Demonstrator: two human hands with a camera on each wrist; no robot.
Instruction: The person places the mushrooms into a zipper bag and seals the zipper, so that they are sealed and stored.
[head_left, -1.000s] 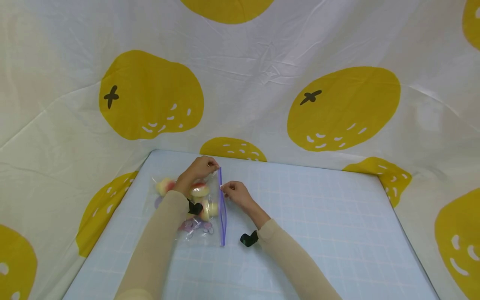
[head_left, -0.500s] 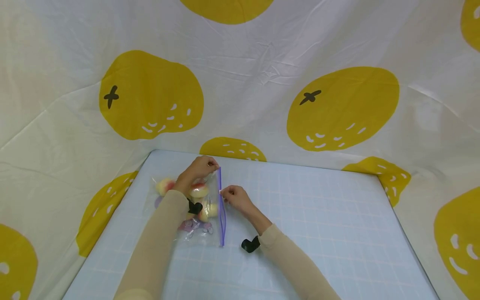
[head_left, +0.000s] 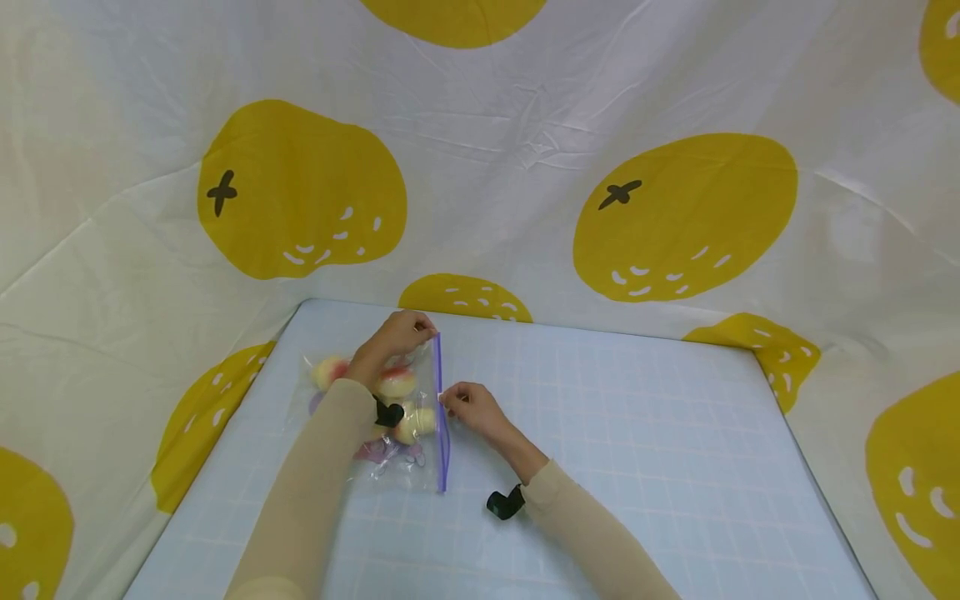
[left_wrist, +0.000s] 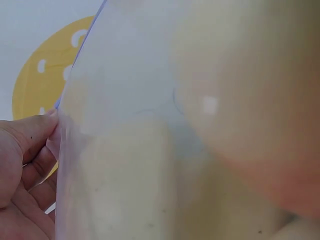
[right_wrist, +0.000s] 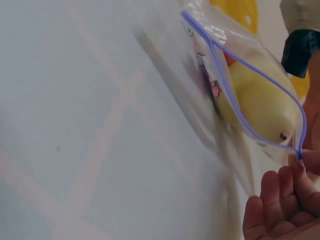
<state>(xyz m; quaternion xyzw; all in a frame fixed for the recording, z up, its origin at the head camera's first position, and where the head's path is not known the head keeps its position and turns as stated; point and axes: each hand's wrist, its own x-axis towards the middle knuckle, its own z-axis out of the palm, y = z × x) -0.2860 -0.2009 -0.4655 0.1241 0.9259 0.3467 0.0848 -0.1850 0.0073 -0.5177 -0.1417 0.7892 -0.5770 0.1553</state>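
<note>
A clear zip bag (head_left: pixel 420 477) with a purple zip strip (head_left: pixel 438 362) lies on the left part of the table, its mouth facing right. Inside are several pale yellow, red-blushed fruits (head_left: pixel 396 382) like peaches, and pink printing shows on the bag's side. My left hand (head_left: pixel 400 335) reaches over the bag and pinches the zip's far corner; the left wrist view shows the thumb (left_wrist: pixel 37 129) against the bag's edge. My right hand (head_left: pixel 476 406) pinches a small white slider on the strip. On the near side of it, the zip's two purple edges (right_wrist: pixel 237 107) stand apart.
A pale blue gridded cloth (head_left: pixel 637 467) covers the table. White curtain cloth (head_left: pixel 495 167) with big yellow fruit prints rises at the back and both sides. Black wrist cameras (head_left: pixel 506 503) stick out from both sleeves.
My right hand has slid along the zip strip towards the near side with the slider, and the gaping part of the mouth has become shorter. My left hand stays at the far corner.
</note>
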